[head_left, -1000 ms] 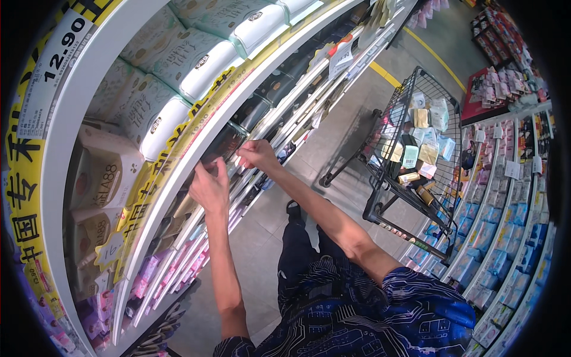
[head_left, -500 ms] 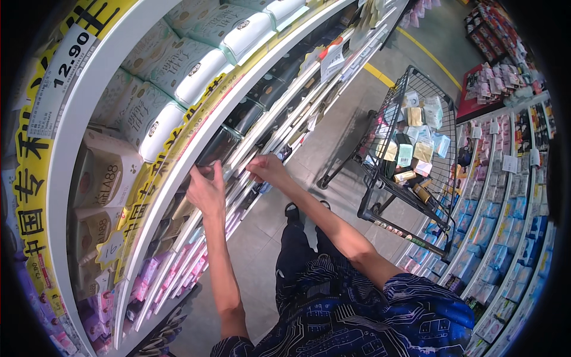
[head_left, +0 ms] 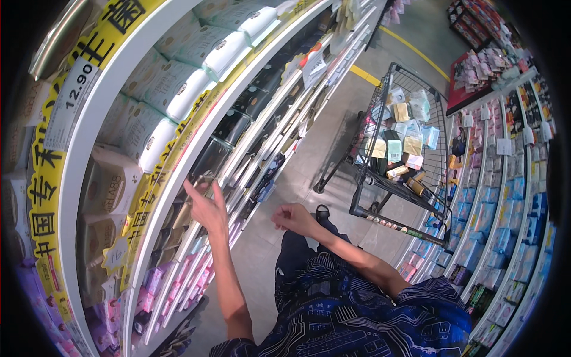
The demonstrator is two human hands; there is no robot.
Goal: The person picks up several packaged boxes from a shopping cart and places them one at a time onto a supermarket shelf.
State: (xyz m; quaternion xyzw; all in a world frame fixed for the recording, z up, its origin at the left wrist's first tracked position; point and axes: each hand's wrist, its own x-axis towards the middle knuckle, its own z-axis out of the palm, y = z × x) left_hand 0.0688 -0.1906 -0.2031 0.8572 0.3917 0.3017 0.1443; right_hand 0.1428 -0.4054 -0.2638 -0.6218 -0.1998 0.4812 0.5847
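So, closest up, a dark blue shirt with pale circuit-like lines (head_left: 369, 303) is filling the bottom of the view; past it the left hand (head_left: 208, 208) is reaching to the shelving with thumb and forefinger spreading apart, and I'm not seeing anything between them; the right hand (head_left: 294, 219) is hanging over the floor away from the shelf, fingers curling loosely, and I can't tell if it's hiding something small; the dark glossy packs (head_left: 212, 157) are sitting on the shelf just past the left hand, tucking in under a smooth white shelf edge (head_left: 191, 156); progress-wise, they're already lining up in a row and looking pretty settled, so I'm guessing the handling at this spot is mostly done; what's left I can't tell, since the shelf above is covering the back of the row; that upper shelf is carrying plump, soft-looking white-and-pale-green packs (head_left: 189, 95) and boxier brown-and-beige ones (head_left: 110, 181), all in crinkly film; farther off, a black wire cart (head_left: 355, 193) is standing on smooth grey tile (head_left: 279, 172), holding a jumble of small boxes and pouches (head_left: 394, 149); across the aisle, curved-looking racks are showing shiny blue packs (head_left: 473, 256), and way back a flat-sided red display (head_left: 452, 89) is holding pinkish packets (head_left: 482, 70).
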